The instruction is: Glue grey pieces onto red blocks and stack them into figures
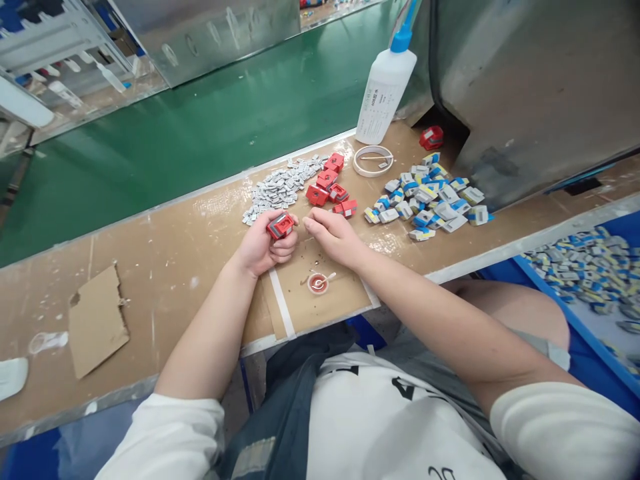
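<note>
My left hand [263, 245] grips a small red plastic block [281, 225] with a metal insert, held just above the brown workbench [165, 267]. Right beside it, my right hand [333, 235] rests on the bench with fingers curled and fingertips pinched near the block; whether it holds a small piece I cannot tell. Beyond the hands lie several more red blocks [330, 187], a heap of small grey metal pieces [280, 188] to their left, and a pile of white, blue and yellow parts [430, 197] to their right.
A small red cap with a stick [319, 283] sits close to my wrists. A white squeeze bottle [385, 90], a tape ring [373, 161] and a metal housing [540, 87] stand at the back right. A green conveyor belt [200, 133] runs behind. A blue bin of parts [590, 267] is at right; cardboard [96, 320] at left.
</note>
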### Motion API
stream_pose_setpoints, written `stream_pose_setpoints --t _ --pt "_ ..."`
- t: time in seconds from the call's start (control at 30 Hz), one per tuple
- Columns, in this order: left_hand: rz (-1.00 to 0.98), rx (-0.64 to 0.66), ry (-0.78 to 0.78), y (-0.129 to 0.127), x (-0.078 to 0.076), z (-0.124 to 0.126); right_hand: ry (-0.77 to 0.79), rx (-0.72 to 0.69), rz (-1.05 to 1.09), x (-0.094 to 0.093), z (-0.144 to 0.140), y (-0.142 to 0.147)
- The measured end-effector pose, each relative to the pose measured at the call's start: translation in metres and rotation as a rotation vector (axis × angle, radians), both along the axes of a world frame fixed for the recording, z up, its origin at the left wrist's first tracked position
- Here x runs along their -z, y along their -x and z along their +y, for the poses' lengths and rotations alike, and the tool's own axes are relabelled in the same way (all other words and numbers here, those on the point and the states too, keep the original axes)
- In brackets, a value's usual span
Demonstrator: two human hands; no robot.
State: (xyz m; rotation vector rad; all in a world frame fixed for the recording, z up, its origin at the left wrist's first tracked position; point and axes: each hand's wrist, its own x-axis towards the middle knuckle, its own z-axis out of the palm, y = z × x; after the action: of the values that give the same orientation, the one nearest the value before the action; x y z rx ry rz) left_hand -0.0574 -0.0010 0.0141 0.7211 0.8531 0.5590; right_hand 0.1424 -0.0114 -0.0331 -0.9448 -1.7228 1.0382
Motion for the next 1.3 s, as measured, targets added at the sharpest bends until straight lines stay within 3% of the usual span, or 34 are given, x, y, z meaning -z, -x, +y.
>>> stream_pose_setpoints --t 0.1,0.2,0.3,0.4,0.53,0.67,0.9,1.13,1.3 --pt "0.101 0.020 -0.105 -0.005 0.004 -0.001 -0.006 -0.023 -0.030 -0.002 -0.002 -0.001" --pt "0.284 -0.091 -0.236 -0.013 0.009 -0.003 -0.045 -0.072 -0.071 -0.003 -0.003 -0.002" --pt "0.435 -0.198 -0.511 -0.017 0.016 -0.005 -0.082 -0.126 -0.132 -0.004 -0.004 -0.002" --pt "0.614 -0.219 -0.866 -0.014 0.024 -0.008 -0.097 -0.159 -0.158 -0.003 -0.004 -0.002" --pt "0.856 -0.171 -1.088 -0.009 0.027 -0.012 -0.078 -0.145 -0.180 -0.002 -0.004 -0.002" --pt "0.882 -0.161 -1.114 -0.009 0.027 -0.013 -0.017 -0.171 -0.157 0.000 -0.001 -0.002" --pt "0.727 -0.160 -1.034 -0.009 0.038 -0.006 0.075 -0.253 -0.008 0.001 0.002 -0.002" --pt "0.795 -0.173 -1.047 -0.011 0.034 -0.009 0.081 -0.136 -0.160 -0.002 -0.002 0.002" --pt "0.856 -0.206 -1.039 -0.016 0.031 -0.015 0.059 -0.125 -0.177 -0.001 -0.004 0.004"
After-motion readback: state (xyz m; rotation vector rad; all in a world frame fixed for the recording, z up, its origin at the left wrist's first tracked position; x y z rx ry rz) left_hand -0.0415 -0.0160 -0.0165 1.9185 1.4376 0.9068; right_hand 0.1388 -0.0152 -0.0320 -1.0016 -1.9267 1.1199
